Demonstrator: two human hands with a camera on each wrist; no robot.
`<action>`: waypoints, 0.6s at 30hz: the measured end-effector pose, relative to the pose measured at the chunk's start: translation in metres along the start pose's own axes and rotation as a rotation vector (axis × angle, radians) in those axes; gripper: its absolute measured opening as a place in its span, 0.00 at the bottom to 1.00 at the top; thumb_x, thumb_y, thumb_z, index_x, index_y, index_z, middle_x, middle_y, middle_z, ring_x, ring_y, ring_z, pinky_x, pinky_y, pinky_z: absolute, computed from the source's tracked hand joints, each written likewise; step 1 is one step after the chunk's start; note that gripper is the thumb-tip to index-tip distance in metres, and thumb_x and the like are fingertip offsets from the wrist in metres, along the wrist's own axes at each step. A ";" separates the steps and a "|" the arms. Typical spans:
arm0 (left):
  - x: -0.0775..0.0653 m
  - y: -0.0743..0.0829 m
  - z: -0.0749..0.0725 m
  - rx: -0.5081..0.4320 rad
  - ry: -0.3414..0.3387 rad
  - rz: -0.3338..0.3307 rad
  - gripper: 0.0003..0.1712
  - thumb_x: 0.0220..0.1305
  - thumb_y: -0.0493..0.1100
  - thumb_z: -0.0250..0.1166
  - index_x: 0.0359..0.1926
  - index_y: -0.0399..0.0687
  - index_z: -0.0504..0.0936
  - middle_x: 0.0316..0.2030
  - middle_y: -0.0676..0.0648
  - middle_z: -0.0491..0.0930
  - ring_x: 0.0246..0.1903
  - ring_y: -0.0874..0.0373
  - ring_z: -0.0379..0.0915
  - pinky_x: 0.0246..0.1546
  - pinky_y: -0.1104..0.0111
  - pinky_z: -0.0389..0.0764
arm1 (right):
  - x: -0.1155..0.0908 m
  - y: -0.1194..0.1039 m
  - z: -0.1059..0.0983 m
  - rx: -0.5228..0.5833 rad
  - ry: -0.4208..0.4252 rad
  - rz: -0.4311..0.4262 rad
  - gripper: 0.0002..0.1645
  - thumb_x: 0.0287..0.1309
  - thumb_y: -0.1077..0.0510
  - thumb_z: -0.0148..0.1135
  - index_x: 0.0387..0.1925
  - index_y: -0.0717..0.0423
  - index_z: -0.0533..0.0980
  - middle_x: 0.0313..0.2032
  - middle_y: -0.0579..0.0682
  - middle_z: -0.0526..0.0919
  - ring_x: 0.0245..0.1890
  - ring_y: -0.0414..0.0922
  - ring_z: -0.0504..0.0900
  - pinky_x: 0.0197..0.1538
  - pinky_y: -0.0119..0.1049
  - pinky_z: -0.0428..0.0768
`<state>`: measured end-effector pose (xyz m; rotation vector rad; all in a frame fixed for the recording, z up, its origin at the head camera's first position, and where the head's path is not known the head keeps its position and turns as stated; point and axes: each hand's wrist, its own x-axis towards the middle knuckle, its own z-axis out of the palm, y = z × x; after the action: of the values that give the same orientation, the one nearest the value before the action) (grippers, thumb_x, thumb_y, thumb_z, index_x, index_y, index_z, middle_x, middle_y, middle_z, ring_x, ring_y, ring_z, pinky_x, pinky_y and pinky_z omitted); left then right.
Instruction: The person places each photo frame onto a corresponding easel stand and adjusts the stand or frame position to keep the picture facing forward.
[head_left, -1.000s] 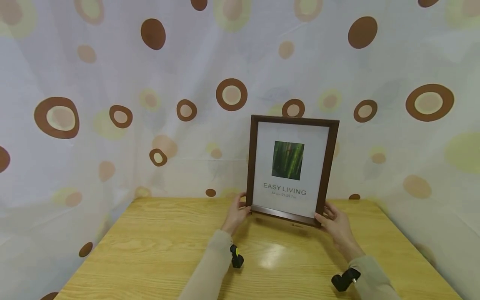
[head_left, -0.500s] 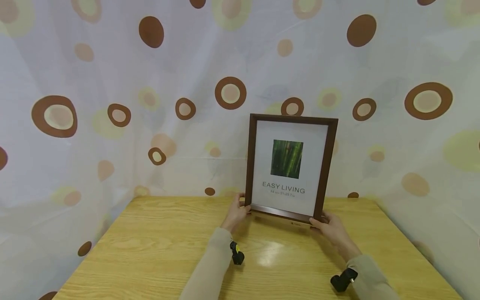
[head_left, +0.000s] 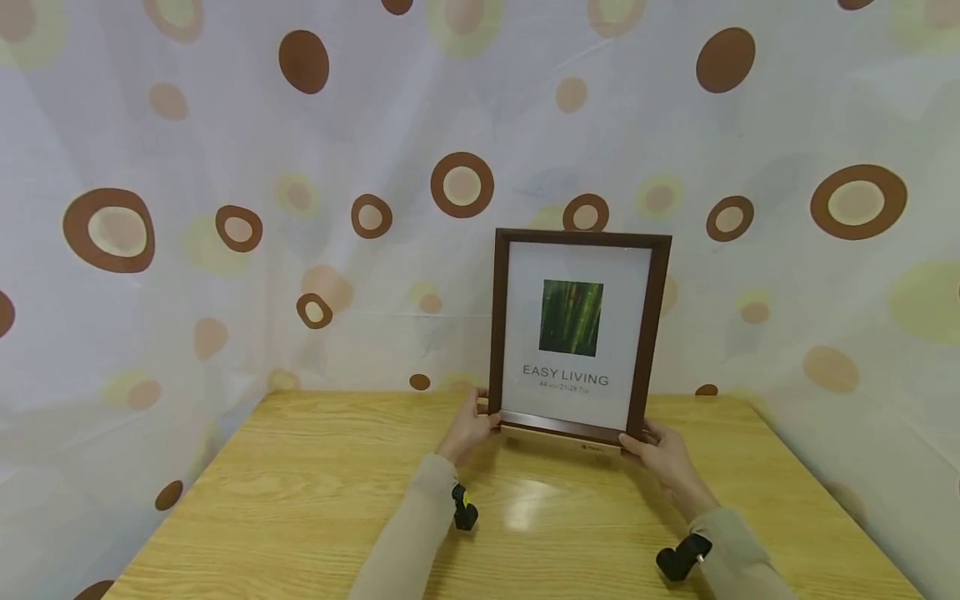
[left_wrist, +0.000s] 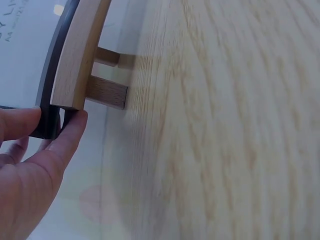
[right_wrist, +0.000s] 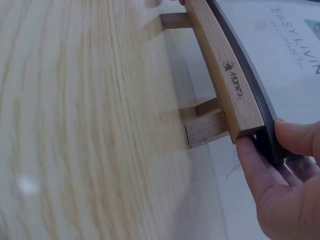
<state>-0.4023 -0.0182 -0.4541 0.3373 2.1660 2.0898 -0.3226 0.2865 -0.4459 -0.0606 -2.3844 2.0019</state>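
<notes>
A dark brown picture frame [head_left: 513, 333] stands upright, leaning slightly back, near the table's far edge. Behind its glass is a white sheet with a green bamboo picture [head_left: 570, 318] and the words EASY LIVING. Under its lower edge runs the light wooden bar of a small stand [right_wrist: 220, 75], whose short legs touch the table. My left hand [head_left: 468, 427] grips the frame's lower left corner, thumb in front. At the lower right corner my right hand [head_left: 670, 458] pinches the frame likewise, fingers partly hidden behind. Fingertips of both hands touch the stand bar's ends.
The light wood table [head_left: 315, 492] stretches out on both sides and in front. A white curtain [head_left: 390, 100] with brown and yellow dots hangs right behind the table and along its sides. A black camera mount [head_left: 684, 557] sits on each wrist.
The frame has shifted slightly left, and more of the stand's light bar shows beneath it. My right hand has moved a little left with it. Both hands keep their hold.
</notes>
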 end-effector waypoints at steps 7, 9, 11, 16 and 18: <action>-0.004 0.004 -0.005 0.000 -0.022 -0.009 0.25 0.68 0.27 0.54 0.63 0.37 0.61 0.50 0.34 0.70 0.44 0.50 0.74 0.49 0.57 0.83 | 0.003 0.000 0.001 -0.005 -0.001 -0.011 0.39 0.70 0.61 0.56 0.73 0.70 0.51 0.68 0.74 0.61 0.52 0.41 0.80 0.54 0.34 0.82; -0.005 0.005 -0.006 0.000 -0.013 -0.006 0.24 0.68 0.27 0.55 0.63 0.36 0.61 0.50 0.33 0.71 0.44 0.50 0.74 0.50 0.56 0.83 | 0.005 0.000 0.001 -0.004 -0.009 -0.017 0.39 0.69 0.61 0.56 0.73 0.70 0.51 0.68 0.73 0.60 0.52 0.41 0.80 0.54 0.34 0.82; -0.007 0.005 -0.007 0.010 -0.011 -0.004 0.25 0.67 0.27 0.56 0.63 0.35 0.61 0.51 0.33 0.71 0.44 0.50 0.75 0.50 0.56 0.83 | 0.006 0.000 0.001 -0.003 -0.011 -0.017 0.39 0.69 0.61 0.56 0.73 0.70 0.52 0.68 0.73 0.61 0.51 0.39 0.80 0.53 0.33 0.83; -0.010 0.001 -0.010 0.017 -0.035 -0.005 0.27 0.68 0.29 0.57 0.65 0.36 0.59 0.53 0.33 0.69 0.44 0.50 0.75 0.51 0.56 0.83 | 0.008 0.001 0.001 0.002 -0.025 -0.009 0.39 0.69 0.61 0.56 0.73 0.71 0.50 0.68 0.74 0.60 0.49 0.37 0.80 0.53 0.33 0.83; -0.011 0.000 -0.012 0.016 -0.044 0.000 0.27 0.68 0.29 0.56 0.64 0.35 0.59 0.54 0.32 0.68 0.45 0.50 0.75 0.51 0.56 0.82 | 0.009 0.001 0.002 0.005 -0.031 -0.007 0.40 0.70 0.61 0.55 0.73 0.70 0.49 0.68 0.74 0.60 0.47 0.36 0.81 0.53 0.33 0.82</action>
<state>-0.3941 -0.0320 -0.4539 0.3808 2.1597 2.0459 -0.3311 0.2856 -0.4474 -0.0210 -2.3943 2.0200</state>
